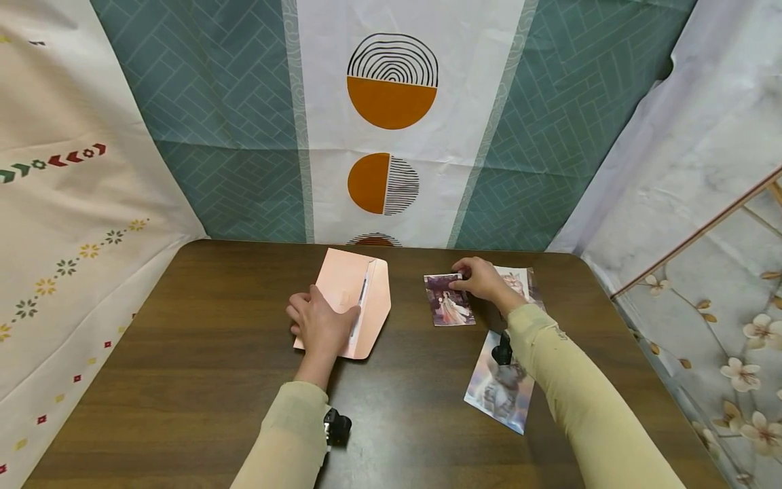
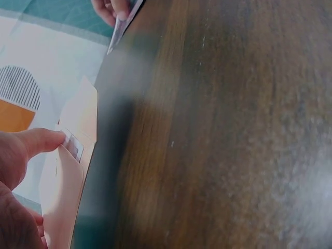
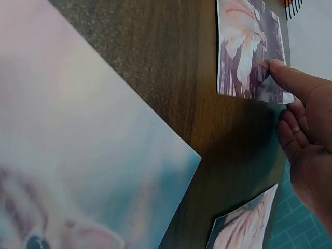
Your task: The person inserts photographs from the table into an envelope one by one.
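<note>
My left hand (image 1: 320,327) holds a pale pink envelope (image 1: 345,268) at the middle left of the table. Its flap (image 1: 377,305) lies open toward the right, and a picture's edge shows inside the pocket. The left wrist view has the thumb (image 2: 45,140) at the pocket's mouth and other fingers at the envelope's far edge. Over on the right, my right hand (image 1: 482,280) pinches a small purple picture card (image 1: 449,305) by its upper right corner. The card (image 3: 249,67) appears tilted up from the table in the right wrist view, thumb on its printed face.
A larger pastel picture card (image 1: 497,394) lies under the right forearm. Another printed card (image 1: 514,277) is partly hidden behind the right hand. The brown wooden table (image 1: 195,380) ends at a patterned curtain (image 1: 244,102) along the back.
</note>
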Available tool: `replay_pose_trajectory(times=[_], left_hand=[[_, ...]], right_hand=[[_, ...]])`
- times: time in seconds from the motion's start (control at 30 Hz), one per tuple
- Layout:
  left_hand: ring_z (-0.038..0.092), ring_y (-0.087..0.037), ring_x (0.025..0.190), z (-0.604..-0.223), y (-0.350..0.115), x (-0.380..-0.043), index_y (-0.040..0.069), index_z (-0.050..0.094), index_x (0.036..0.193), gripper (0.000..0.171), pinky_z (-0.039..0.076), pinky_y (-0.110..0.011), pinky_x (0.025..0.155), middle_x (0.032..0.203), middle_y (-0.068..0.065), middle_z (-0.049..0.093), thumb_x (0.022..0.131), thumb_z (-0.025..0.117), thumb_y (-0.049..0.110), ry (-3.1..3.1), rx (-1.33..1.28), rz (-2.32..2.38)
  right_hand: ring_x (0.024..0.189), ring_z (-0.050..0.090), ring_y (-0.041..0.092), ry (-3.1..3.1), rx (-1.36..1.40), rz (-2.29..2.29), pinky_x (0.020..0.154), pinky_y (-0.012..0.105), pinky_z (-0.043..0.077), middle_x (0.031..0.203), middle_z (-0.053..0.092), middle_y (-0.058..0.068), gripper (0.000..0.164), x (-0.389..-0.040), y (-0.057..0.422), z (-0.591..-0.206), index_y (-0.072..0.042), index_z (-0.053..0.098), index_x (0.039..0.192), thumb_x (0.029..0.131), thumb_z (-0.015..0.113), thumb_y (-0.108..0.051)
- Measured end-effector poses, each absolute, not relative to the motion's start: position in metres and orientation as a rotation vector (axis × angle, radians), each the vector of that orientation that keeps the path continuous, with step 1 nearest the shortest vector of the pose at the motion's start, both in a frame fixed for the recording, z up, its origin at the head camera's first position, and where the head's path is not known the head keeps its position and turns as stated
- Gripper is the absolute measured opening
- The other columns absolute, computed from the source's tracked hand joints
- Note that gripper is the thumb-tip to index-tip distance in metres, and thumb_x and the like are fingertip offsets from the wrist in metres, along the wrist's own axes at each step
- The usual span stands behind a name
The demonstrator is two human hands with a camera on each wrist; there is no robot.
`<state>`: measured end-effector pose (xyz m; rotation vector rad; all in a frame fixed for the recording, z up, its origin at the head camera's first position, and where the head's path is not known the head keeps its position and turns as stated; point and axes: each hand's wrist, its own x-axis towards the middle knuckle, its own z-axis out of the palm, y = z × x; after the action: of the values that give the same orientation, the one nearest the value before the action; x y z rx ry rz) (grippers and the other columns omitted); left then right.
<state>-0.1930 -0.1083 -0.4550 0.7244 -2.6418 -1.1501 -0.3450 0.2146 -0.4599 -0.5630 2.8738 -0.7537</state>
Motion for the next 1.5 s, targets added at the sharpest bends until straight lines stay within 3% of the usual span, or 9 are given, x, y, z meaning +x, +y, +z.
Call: replay_pose_trajectory(times=[0.2, 0.3, 0.7, 0.8, 0.93, 1.17, 1.37, 1.5], left_hand=[[0.026, -0.046, 0.136, -0.456, -0.107, -0.194, -0.006, 0.038, 0.159, 0.103, 0.036, -0.066, 0.101, 0.139, -0.028, 0.034, 0.083, 0.089, 0.041, -2.638, 0.733, -1.151], [0.026, -0.046, 0.136, -0.456, -0.106, -0.194, -0.006, 0.037, 0.158, 0.103, 0.036, -0.066, 0.101, 0.139, -0.028, 0.034, 0.083, 0.089, 0.041, -2.641, 0.729, -1.151], [0.026, -0.047, 0.137, -0.457, -0.105, -0.195, -0.006, 0.037, 0.158, 0.102, 0.036, -0.067, 0.100, 0.141, -0.029, 0.033, 0.083, 0.088, 0.041, -2.650, 0.706, -1.154], [0.026, -0.047, 0.137, -0.457, -0.105, -0.195, -0.006, 0.038, 0.157, 0.102, 0.036, -0.067, 0.100, 0.141, -0.029, 0.033, 0.083, 0.088, 0.041, -2.652, 0.707, -1.155], [0.026, -0.047, 0.137, -0.456, -0.105, -0.194, -0.006, 0.037, 0.158, 0.102, 0.036, -0.067, 0.100, 0.141, -0.029, 0.033, 0.083, 0.088, 0.041, -2.654, 0.712, -1.158], [0.026, -0.047, 0.137, -0.454, -0.105, -0.195, -0.006, 0.035, 0.160, 0.105, 0.036, -0.067, 0.101, 0.142, -0.029, 0.033, 0.083, 0.088, 0.042, -2.657, 0.720, -1.174], [0.026, -0.047, 0.137, -0.454, -0.106, -0.195, -0.006, 0.035, 0.160, 0.105, 0.036, -0.067, 0.101, 0.142, -0.029, 0.033, 0.083, 0.088, 0.043, -2.650, 0.725, -1.194], [0.026, -0.047, 0.137, -0.453, -0.106, -0.196, -0.006, 0.035, 0.160, 0.106, 0.036, -0.067, 0.102, 0.142, -0.029, 0.033, 0.083, 0.088, 0.043, -2.647, 0.728, -1.195]], right_hand=[[0.092, 0.055, 0.029, 2.886, -0.569, -0.781, 0.084, 0.046, 0.047, 0.104, 0.065, 0.015, 0.029, -0.343, 0.213, -0.458, -0.001, 0.074, 0.112, 0.093, 0.086, -0.019], [0.094, 0.054, 0.029, 2.895, -0.563, -0.814, 0.085, 0.045, 0.047, 0.105, 0.062, 0.015, 0.026, -0.340, 0.213, -0.460, -0.002, 0.072, 0.109, 0.093, 0.086, -0.017], [0.105, 0.063, 0.033, 2.860, -0.472, -1.019, 0.092, 0.050, 0.052, 0.117, 0.068, 0.016, 0.028, -0.333, 0.213, -0.463, -0.007, 0.069, 0.121, 0.098, 0.080, -0.018], [0.108, 0.064, 0.032, 2.787, -0.386, -1.235, 0.092, 0.048, 0.054, 0.115, 0.069, 0.014, 0.029, -0.331, 0.212, -0.459, -0.005, 0.072, 0.124, 0.099, 0.080, -0.018], [0.097, 0.062, 0.024, 2.614, -0.241, -1.555, 0.086, 0.041, 0.051, 0.104, 0.069, 0.007, 0.031, -0.330, 0.208, -0.452, -0.003, 0.073, 0.125, 0.099, 0.079, -0.019], [0.086, 0.069, 0.009, 2.333, -0.125, -1.917, 0.085, 0.025, 0.059, 0.089, 0.064, -0.004, 0.027, -0.332, 0.202, -0.444, 0.005, 0.070, 0.122, 0.101, 0.076, -0.010], [0.086, 0.069, 0.009, 2.161, -0.102, -2.044, 0.081, 0.024, 0.059, 0.092, 0.069, -0.004, 0.004, -0.328, 0.194, -0.437, -0.007, 0.072, 0.107, 0.103, 0.071, -0.006], [0.084, 0.068, 0.009, 2.071, -0.086, -2.093, 0.079, 0.024, 0.059, 0.091, 0.069, -0.004, 0.013, -0.327, 0.182, -0.435, -0.014, 0.073, 0.098, 0.103, 0.070, -0.003]])
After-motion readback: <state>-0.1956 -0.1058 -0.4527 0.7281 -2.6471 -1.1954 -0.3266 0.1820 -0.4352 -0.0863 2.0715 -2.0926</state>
